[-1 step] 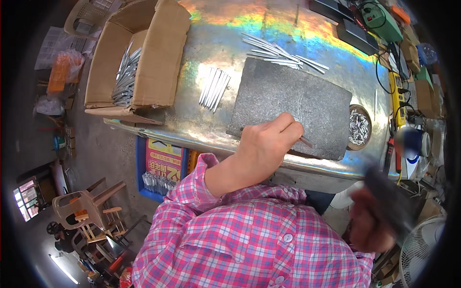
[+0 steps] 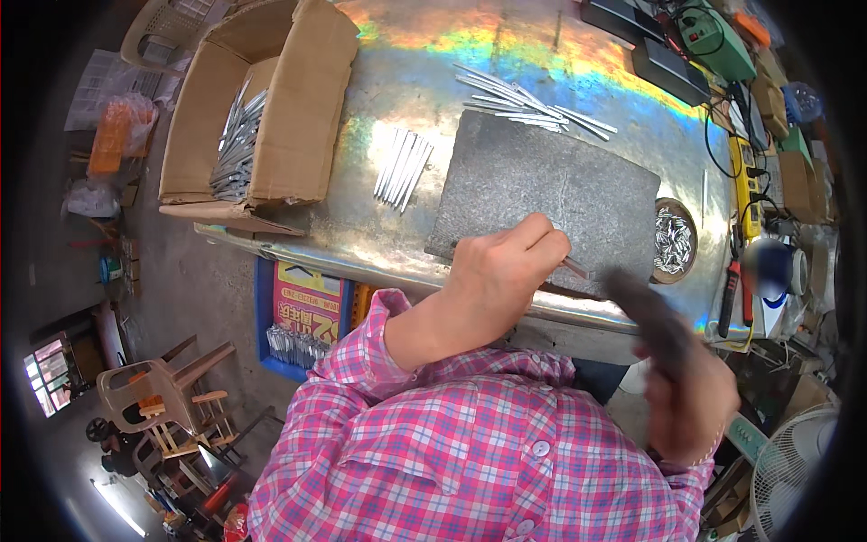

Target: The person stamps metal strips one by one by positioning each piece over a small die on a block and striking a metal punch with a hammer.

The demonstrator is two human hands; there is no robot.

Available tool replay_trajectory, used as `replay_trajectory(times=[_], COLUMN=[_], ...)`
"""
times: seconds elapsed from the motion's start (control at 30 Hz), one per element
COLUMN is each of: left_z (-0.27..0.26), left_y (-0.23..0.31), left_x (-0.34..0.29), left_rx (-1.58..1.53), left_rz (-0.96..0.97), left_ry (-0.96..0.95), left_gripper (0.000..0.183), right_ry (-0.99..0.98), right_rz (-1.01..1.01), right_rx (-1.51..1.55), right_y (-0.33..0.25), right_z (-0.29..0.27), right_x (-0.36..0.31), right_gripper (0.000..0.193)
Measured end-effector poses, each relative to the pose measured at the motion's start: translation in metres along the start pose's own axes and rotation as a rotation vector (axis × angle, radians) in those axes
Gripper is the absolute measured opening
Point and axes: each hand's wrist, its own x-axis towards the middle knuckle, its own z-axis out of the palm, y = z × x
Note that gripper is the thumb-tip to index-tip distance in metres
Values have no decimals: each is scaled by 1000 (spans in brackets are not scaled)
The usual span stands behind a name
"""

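My left hand [image 2: 501, 271] is closed in a pinch on a thin metal strip [image 2: 576, 267], whose end sticks out past the fingers at the near edge of a dark flat slab [image 2: 551, 181]. To the right, my right hand [image 2: 694, 402] is wrapped round a dark, hammer-like tool [image 2: 652, 321]. Motion blurs the tool, and its exact shape does not show. Its far end is near the slab's near right corner, close to the strip's tip; whether they touch I cannot tell. Loose metal strips [image 2: 515, 98] lie at the slab's far edge, and a neat row of strips [image 2: 404, 169] lies left of it.
A cardboard box [image 2: 302, 108] with metal strips stands at the left of the shiny metal table [image 2: 352, 230]. A round bowl [image 2: 694, 244] of small metal pieces sits right of the slab. Past it are a yellow power strip [image 2: 746, 194], red-handled pliers [image 2: 730, 294] and a fan [image 2: 795, 474].
My right hand has swung the dark tool up and to the left, closer to the slab. The left hand keeps its place with the strip.
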Motion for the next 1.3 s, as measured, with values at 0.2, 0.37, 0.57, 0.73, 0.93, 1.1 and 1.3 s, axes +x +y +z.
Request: replay_trajectory(times=[0.2,0.37,0.57,0.73,0.93,1.1,1.3], left_z=[2,-2,-22,-27,-31,-29,-26], left_y=[-1,-7,-16,-16,-12,-10,-14], left_x=[-1,-2,-5,-10,-11,-9,-10], left_rx=[-21,-53,-1567,-1719,-1587,-1507,-1503], left_rz=[13,2,-673,-707,-703,-687,-742], left_ry=[15,-27,-54,-53,-42,-41,-52], left_gripper=[16,12,16,17,16,15,16], right_ry=[-184,-39,105,72,35,40,63], right_rz=[-28,46,372,332,448,425,440], right_rx=[113,315,675,767,833,819,789], right_y=[-1,7,34,55,54,55,53], right_z=[-8,4,54,93,100,99,97], right_x=[9,4,16,25,33,32,30], right_gripper=[55,45,33,30,28,25,23])
